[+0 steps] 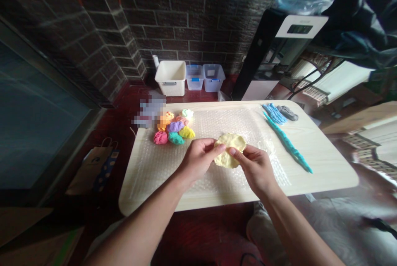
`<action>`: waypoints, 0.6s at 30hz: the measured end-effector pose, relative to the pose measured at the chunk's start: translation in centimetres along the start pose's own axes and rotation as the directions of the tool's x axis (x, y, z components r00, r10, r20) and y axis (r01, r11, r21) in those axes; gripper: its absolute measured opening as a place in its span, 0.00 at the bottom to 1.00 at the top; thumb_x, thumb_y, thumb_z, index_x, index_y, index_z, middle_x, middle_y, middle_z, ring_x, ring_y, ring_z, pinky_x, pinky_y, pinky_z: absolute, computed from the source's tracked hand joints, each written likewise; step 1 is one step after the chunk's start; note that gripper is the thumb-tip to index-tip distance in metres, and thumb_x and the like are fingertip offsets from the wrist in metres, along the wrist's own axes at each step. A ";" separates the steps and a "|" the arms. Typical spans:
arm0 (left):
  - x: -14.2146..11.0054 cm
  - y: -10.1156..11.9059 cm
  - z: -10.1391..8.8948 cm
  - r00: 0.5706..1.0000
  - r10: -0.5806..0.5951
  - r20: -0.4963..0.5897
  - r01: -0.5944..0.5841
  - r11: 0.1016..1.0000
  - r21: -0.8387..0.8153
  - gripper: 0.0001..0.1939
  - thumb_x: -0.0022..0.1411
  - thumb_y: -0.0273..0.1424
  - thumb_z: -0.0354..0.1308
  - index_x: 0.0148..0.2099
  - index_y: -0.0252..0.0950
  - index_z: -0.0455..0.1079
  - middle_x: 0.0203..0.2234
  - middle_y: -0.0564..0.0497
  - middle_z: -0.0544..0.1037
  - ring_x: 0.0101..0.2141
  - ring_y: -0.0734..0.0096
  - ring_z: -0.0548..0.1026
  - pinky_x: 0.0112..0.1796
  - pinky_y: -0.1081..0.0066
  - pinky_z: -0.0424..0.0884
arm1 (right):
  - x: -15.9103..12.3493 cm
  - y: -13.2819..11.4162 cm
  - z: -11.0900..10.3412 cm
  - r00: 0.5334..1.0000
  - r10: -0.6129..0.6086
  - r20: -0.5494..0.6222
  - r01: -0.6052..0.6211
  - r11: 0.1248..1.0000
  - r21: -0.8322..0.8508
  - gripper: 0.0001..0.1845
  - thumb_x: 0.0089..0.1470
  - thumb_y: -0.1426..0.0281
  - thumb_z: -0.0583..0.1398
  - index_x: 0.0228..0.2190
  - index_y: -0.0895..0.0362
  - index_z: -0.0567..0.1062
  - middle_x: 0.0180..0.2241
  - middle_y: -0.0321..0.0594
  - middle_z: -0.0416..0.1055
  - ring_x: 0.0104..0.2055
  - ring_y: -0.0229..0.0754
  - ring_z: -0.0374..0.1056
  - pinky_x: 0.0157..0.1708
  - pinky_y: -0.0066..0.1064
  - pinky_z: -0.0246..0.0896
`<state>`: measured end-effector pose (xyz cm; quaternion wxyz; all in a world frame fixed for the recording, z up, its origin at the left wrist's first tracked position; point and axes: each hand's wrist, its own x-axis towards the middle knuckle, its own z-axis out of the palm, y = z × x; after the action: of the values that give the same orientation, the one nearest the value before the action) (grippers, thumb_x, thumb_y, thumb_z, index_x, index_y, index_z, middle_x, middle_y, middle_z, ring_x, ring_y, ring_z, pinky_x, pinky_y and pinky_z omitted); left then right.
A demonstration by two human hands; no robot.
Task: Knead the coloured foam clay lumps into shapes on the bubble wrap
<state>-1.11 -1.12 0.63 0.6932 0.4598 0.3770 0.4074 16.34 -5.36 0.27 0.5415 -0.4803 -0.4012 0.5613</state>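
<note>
A flat, roughly round piece of pale yellow modelling clay [230,159] is held up above the table between both hands. My left hand [198,155] pinches its left edge, thumb on the near face and fingers behind. On the other side, my right hand [256,166] grips the clay the same way, its thumb pressed near the middle. The fingers behind the clay are partly hidden. Beyond my left hand lies a cluster of clay lumps, among them a purple lump [175,126], a green lump [176,138], a yellow lump [187,132] and a red lump [160,137].
Bubble wrap [161,167] covers much of the pale table [331,167]. At the right lie a long teal clay roll [288,141], blue clay strands [274,113] and a grey clay piece [288,112]. Behind stand a white bin [171,78], clear boxes and a water dispenser [260,55].
</note>
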 end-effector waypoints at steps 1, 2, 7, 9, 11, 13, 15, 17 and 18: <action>0.0 0.0 -0.1 1.000 0.008 -0.017 -0.008 1.000 -0.007 0.21 0.58 0.47 0.73 0.35 0.32 0.81 0.26 0.51 0.78 0.27 0.72 0.71 0.30 0.73 0.65 | 0.0 0.0 0.0 1.000 0.001 -0.008 0.000 1.000 0.014 0.15 0.54 0.57 0.75 0.38 0.54 0.88 0.34 0.43 0.83 0.34 0.44 0.75 0.36 0.36 0.69; 0.1 0.0 -0.1 0.999 0.012 -0.036 -0.013 1.000 -0.020 0.20 0.58 0.47 0.73 0.35 0.32 0.81 0.26 0.50 0.78 0.27 0.72 0.72 0.31 0.72 0.67 | 0.1 0.1 -0.1 1.000 0.002 -0.022 -0.001 1.000 0.028 0.16 0.54 0.56 0.75 0.38 0.54 0.88 0.33 0.43 0.83 0.34 0.44 0.74 0.36 0.36 0.69; 0.1 0.1 -0.2 0.998 -0.042 -0.056 0.034 0.991 -0.128 0.19 0.57 0.46 0.74 0.33 0.33 0.82 0.28 0.48 0.81 0.30 0.68 0.77 0.36 0.69 0.74 | 0.3 0.6 -0.7 0.994 -0.004 -0.113 0.008 0.999 0.032 0.13 0.53 0.56 0.75 0.31 0.53 0.88 0.27 0.41 0.80 0.31 0.43 0.71 0.34 0.37 0.67; 0.1 0.3 -0.1 0.998 -0.050 -0.044 0.042 0.985 -0.166 0.18 0.57 0.46 0.74 0.35 0.34 0.83 0.30 0.47 0.82 0.31 0.67 0.78 0.38 0.68 0.75 | 0.4 0.6 -0.8 0.992 -0.013 -0.124 0.015 1.000 0.017 0.13 0.54 0.56 0.75 0.30 0.52 0.88 0.27 0.41 0.79 0.30 0.43 0.71 0.34 0.38 0.67; 0.1 0.4 -0.1 0.998 -0.043 -0.042 0.035 0.983 -0.182 0.19 0.56 0.46 0.75 0.38 0.34 0.84 0.32 0.47 0.83 0.32 0.67 0.79 0.40 0.67 0.77 | 0.4 0.5 -0.8 0.992 -0.014 -0.124 0.015 1.000 0.009 0.13 0.54 0.55 0.75 0.29 0.52 0.87 0.26 0.41 0.78 0.30 0.43 0.70 0.33 0.38 0.66; 0.2 0.4 -0.1 0.998 -0.025 -0.056 0.015 0.986 -0.168 0.20 0.54 0.46 0.76 0.38 0.34 0.84 0.32 0.47 0.83 0.32 0.67 0.79 0.40 0.67 0.77 | 0.4 0.2 -0.7 0.993 -0.007 -0.118 0.010 1.000 0.023 0.14 0.54 0.54 0.74 0.31 0.52 0.87 0.27 0.40 0.78 0.29 0.43 0.69 0.32 0.37 0.66; 0.2 0.4 -0.2 0.996 -0.001 -0.090 -0.011 0.990 -0.138 0.20 0.54 0.45 0.76 0.37 0.33 0.84 0.30 0.48 0.83 0.31 0.68 0.78 0.38 0.69 0.76 | 0.4 -0.1 -0.4 0.993 -0.003 -0.119 0.009 0.999 0.051 0.15 0.51 0.54 0.75 0.33 0.52 0.87 0.28 0.40 0.79 0.29 0.42 0.69 0.30 0.36 0.66; 0.3 0.2 -0.3 0.993 0.020 -0.120 -0.035 0.992 -0.125 0.19 0.55 0.45 0.76 0.36 0.33 0.84 0.29 0.48 0.82 0.31 0.68 0.77 0.37 0.70 0.75 | 0.4 -0.1 -0.3 0.992 0.000 -0.127 0.009 0.998 0.069 0.16 0.49 0.55 0.77 0.33 0.53 0.88 0.28 0.41 0.80 0.29 0.42 0.70 0.31 0.36 0.66; 0.3 0.2 -0.3 0.992 0.022 -0.124 -0.039 0.991 -0.128 0.19 0.55 0.44 0.76 0.36 0.32 0.84 0.28 0.48 0.82 0.31 0.69 0.77 0.37 0.70 0.75 | 0.4 0.0 -0.4 0.991 0.000 -0.133 0.010 0.998 0.070 0.15 0.49 0.55 0.77 0.32 0.53 0.88 0.28 0.41 0.80 0.30 0.42 0.70 0.31 0.36 0.66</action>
<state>-1.30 -0.73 0.68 0.6910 0.3933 0.3843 0.4692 16.71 -5.02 0.13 0.5850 -0.4961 -0.3456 0.5406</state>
